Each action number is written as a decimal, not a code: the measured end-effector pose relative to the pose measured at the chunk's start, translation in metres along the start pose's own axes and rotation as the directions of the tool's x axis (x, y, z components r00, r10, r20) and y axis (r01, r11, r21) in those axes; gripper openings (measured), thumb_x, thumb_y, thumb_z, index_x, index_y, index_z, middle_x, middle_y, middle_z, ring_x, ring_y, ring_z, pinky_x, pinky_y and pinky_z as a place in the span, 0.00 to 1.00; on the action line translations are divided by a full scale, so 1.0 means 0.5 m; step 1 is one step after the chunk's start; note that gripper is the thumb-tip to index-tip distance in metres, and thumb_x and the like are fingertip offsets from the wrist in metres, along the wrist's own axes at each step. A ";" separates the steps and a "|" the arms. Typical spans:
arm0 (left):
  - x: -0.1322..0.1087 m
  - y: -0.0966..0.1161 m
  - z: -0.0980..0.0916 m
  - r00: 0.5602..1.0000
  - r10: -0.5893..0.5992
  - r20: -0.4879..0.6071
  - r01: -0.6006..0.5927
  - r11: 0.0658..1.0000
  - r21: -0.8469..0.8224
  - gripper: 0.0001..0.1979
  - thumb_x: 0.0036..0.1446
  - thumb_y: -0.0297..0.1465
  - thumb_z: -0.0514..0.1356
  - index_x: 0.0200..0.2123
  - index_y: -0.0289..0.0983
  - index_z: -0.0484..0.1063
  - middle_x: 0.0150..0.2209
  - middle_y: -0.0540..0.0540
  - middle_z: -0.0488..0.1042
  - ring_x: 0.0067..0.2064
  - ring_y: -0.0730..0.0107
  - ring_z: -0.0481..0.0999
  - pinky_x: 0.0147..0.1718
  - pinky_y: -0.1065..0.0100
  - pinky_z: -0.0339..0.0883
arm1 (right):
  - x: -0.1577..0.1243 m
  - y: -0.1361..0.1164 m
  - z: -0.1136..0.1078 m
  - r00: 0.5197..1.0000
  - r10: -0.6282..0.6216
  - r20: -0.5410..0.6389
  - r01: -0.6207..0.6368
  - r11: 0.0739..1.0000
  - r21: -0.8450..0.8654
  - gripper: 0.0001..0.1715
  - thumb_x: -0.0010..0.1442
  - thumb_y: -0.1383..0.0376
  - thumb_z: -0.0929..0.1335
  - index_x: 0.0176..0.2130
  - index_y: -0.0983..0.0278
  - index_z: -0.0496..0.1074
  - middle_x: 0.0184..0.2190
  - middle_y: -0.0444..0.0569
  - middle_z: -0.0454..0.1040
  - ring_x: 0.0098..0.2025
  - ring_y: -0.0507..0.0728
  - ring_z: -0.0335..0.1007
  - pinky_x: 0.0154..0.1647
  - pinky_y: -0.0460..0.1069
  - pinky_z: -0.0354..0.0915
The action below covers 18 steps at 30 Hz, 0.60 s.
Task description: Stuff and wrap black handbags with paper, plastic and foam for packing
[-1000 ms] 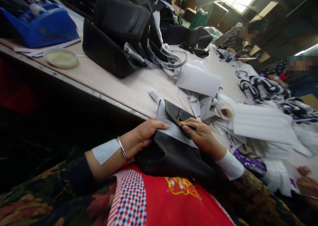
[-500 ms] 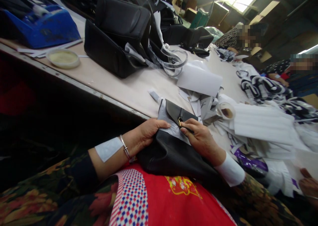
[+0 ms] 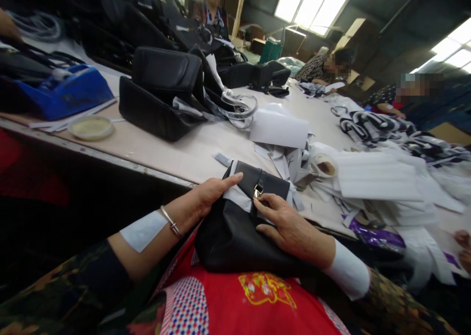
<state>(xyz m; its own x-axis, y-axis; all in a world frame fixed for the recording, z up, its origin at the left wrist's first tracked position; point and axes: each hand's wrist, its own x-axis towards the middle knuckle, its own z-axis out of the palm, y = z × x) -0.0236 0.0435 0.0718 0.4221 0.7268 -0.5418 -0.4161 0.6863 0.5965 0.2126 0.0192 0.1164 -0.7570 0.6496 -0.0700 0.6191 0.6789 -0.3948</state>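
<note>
A black leather handbag (image 3: pixel 235 242) rests on my lap against the table edge, its flap towards the table. My left hand (image 3: pixel 213 192) grips the bag's left side, the thumb lying along the flap and the other fingers hidden behind. On the front of the flap sits a gold metal clasp (image 3: pixel 258 192). My right hand (image 3: pixel 287 222) has its index finger and thumb at the lower end of this clasp, touching it. White tissue paper (image 3: pixel 238 197) shows between the flap and the bag's body.
Another black bag (image 3: pixel 158 104) stands on the table, left of centre. Nearby are a blue tape dispenser (image 3: pixel 73 92) and a round lid (image 3: pixel 91 128). White foam sheets (image 3: pixel 382 175) and paper scraps lie to the right. Co-workers sit along the far side.
My left thumb has moved from the tissue paper up onto the flap. The flap now lies flatter over the tissue, and my right fingers have shifted to the clasp's lower end. The view has tilted up.
</note>
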 end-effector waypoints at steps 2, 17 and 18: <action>0.019 0.007 -0.009 0.996 -0.075 -0.039 0.078 0.995 0.058 0.22 0.49 0.43 0.70 0.38 0.28 0.78 0.35 0.35 0.82 0.31 0.56 0.81 0.34 0.60 0.76 | -0.011 -0.003 -0.004 1.000 -0.010 0.008 0.010 1.000 0.028 0.29 0.65 0.59 0.68 0.63 0.64 0.66 0.61 0.62 0.62 0.61 0.67 0.61 0.63 0.63 0.62; -0.074 0.086 -0.008 0.927 0.357 -0.112 -0.325 0.916 0.235 0.22 0.45 0.32 0.72 0.44 0.30 0.77 0.35 0.37 0.83 0.35 0.52 0.83 0.33 0.63 0.78 | -0.125 0.115 -0.006 0.733 0.617 -0.287 -0.221 0.615 0.757 0.32 0.61 0.42 0.65 0.44 0.66 0.79 0.40 0.56 0.80 0.43 0.63 0.76 0.44 0.57 0.71; -0.082 0.091 -0.010 0.926 0.364 -0.100 -0.334 0.913 0.235 0.22 0.46 0.32 0.72 0.44 0.30 0.77 0.35 0.37 0.83 0.35 0.51 0.83 0.34 0.63 0.78 | -0.115 0.110 -0.004 0.757 0.595 -0.269 -0.188 0.593 0.783 0.34 0.62 0.41 0.64 0.47 0.66 0.78 0.42 0.56 0.80 0.44 0.64 0.76 0.43 0.57 0.72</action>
<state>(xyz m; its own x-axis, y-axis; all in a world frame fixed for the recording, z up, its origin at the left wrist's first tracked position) -0.0639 0.0450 0.1179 0.1592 0.9255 -0.3437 -0.3317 0.3780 0.8643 0.2905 0.0200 0.1007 -0.1484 0.9881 -0.0413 0.3459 0.0128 -0.9382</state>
